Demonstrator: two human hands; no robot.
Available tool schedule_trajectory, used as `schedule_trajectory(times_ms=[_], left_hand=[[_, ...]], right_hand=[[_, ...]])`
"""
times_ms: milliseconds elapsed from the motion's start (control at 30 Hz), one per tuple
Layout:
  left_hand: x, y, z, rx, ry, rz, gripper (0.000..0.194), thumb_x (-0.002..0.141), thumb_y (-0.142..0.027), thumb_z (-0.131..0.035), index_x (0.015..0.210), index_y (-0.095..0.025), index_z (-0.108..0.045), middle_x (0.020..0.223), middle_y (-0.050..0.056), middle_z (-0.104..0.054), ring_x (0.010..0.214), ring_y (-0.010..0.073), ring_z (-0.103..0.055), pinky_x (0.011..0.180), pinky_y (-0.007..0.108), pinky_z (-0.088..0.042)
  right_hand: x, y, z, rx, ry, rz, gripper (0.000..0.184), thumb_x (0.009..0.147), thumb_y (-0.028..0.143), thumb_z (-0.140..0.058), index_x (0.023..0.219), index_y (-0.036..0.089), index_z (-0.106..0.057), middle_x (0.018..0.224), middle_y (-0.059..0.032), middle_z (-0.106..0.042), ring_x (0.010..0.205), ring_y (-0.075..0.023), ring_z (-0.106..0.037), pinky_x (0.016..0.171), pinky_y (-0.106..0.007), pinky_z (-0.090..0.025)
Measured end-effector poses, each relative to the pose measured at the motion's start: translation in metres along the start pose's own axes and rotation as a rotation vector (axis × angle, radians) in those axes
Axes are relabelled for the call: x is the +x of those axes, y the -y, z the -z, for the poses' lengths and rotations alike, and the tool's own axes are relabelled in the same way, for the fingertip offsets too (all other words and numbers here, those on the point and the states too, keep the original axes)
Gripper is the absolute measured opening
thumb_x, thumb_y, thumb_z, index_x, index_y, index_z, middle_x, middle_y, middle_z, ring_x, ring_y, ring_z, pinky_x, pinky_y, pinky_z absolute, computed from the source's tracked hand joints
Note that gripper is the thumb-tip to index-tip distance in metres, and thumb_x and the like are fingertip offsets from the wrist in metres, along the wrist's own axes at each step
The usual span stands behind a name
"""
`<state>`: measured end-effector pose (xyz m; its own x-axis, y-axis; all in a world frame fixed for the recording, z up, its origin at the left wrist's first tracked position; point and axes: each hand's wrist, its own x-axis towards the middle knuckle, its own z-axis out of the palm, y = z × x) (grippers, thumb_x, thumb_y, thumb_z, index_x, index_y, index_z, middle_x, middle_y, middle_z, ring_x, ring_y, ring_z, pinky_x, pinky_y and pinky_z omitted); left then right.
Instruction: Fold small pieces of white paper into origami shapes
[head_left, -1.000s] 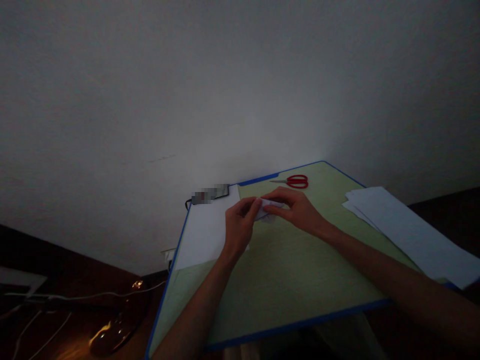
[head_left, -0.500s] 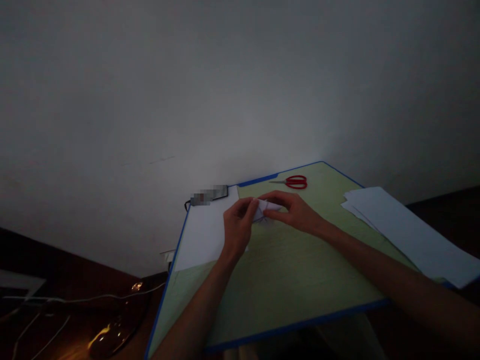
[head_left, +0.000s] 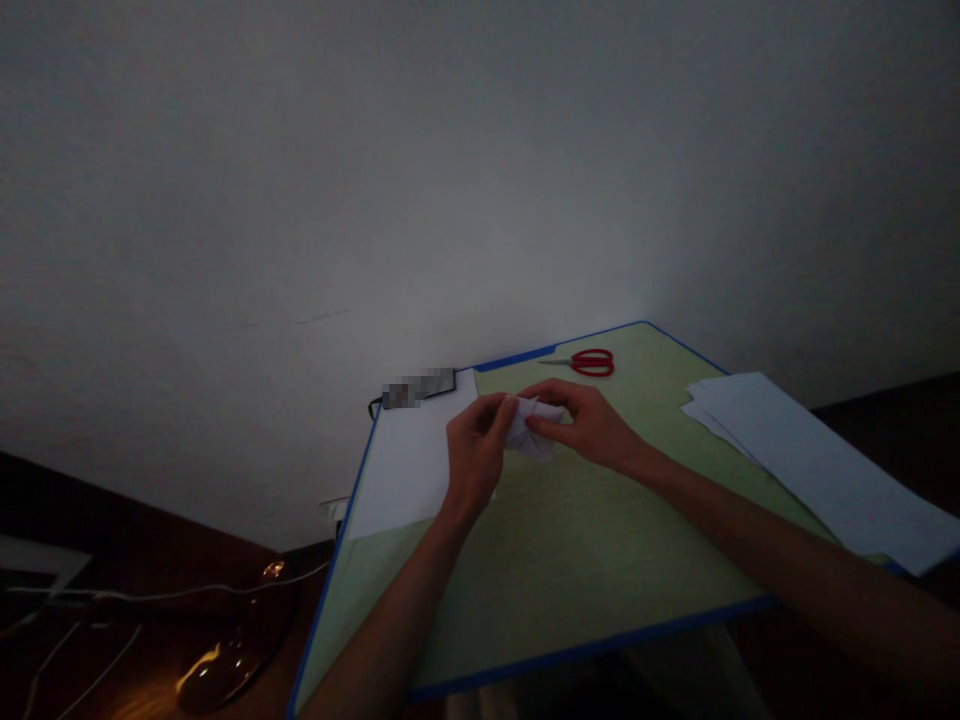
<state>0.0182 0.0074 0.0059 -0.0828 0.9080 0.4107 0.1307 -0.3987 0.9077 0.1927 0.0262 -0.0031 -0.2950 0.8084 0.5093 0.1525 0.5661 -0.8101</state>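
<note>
Since the folded paper (head_left: 519, 431) is small and creased, the left hand (head_left: 477, 442) and right hand (head_left: 591, 427) each have their grip pinched on it above the tabletop (head_left: 600, 560), probably steadying its folds; scissors (head_left: 583, 363) lie beyond, apparently out of the way.

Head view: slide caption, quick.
Left hand and right hand hold folded white paper above a green tabletop, red-handled scissors lying beyond.
</note>
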Motion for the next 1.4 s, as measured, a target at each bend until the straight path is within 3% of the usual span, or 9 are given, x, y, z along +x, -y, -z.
schedule_trajectory(times_ms=[133,367,633,867,1200,1400], left_hand=[[0.0002,0.0000,0.0000,0.000,-0.007,0.009,0.027,0.081,-0.043,-0.076,0.087,-0.016,-0.077,0.081,0.005,-0.076,0.073,0.0171,-0.067,0.068,0.027,-0.052],[-0.0005,0.0021,-0.0012,0.005,-0.011,-0.015,0.026,0.082,-0.042,-0.076,0.088,-0.017,-0.075,0.084,0.005,-0.076,0.077,0.0177,-0.068,0.073,0.029,-0.054],[-0.0035,-0.0002,-0.0024,0.026,-0.003,-0.028,0.026,0.083,-0.042,-0.075,0.089,-0.017,-0.076,0.085,0.006,-0.076,0.080,0.0186,-0.069,0.076,0.030,-0.054],[-0.0032,-0.0005,-0.0029,0.013,0.016,-0.023,0.023,0.083,-0.040,-0.075,0.087,-0.017,-0.076,0.085,0.005,-0.076,0.079,0.0179,-0.069,0.076,0.030,-0.054],[-0.0029,0.0012,-0.0024,-0.001,0.025,-0.023,0.024,0.084,-0.040,-0.074,0.090,-0.017,-0.075,0.088,0.006,-0.076,0.083,0.0180,-0.069,0.078,0.029,-0.053],[-0.0026,0.0009,-0.0019,-0.003,0.006,-0.035,0.024,0.085,-0.040,-0.074,0.090,-0.017,-0.075,0.088,0.005,-0.076,0.083,0.0171,-0.068,0.079,0.029,-0.052]], right_hand=[[-0.0006,0.0010,-0.0011,-0.030,-0.050,-0.017,0.025,0.082,0.025,-0.074,0.107,0.021,-0.073,0.086,-0.0019,-0.076,0.077,-0.0173,-0.070,0.070,-0.029,-0.053],[0.0018,-0.0030,-0.0037,0.027,-0.075,-0.040,0.013,0.088,0.027,-0.068,0.096,0.019,-0.073,0.092,-0.0053,-0.078,0.084,-0.0191,-0.073,0.075,-0.031,-0.057],[0.0005,-0.0004,-0.0026,0.027,-0.059,-0.024,0.024,0.081,0.040,-0.079,0.093,0.020,-0.073,0.088,-0.0044,-0.077,0.080,-0.0187,-0.071,0.075,-0.032,-0.056],[-0.0001,0.0016,-0.0013,0.052,-0.067,-0.049,0.027,0.084,0.046,-0.075,0.088,0.019,-0.075,0.084,-0.0051,-0.077,0.078,-0.0194,-0.072,0.072,-0.032,-0.056],[0.0000,0.0039,-0.0024,0.016,-0.054,-0.006,0.022,0.094,0.039,-0.064,0.087,0.020,-0.072,0.085,-0.0034,-0.075,0.081,-0.0184,-0.070,0.073,-0.030,-0.053],[0.0037,0.0008,-0.0003,0.024,-0.044,-0.036,0.017,0.092,0.036,-0.066,0.090,0.020,-0.071,0.086,-0.0036,-0.075,0.081,-0.0180,-0.069,0.075,-0.030,-0.053]])
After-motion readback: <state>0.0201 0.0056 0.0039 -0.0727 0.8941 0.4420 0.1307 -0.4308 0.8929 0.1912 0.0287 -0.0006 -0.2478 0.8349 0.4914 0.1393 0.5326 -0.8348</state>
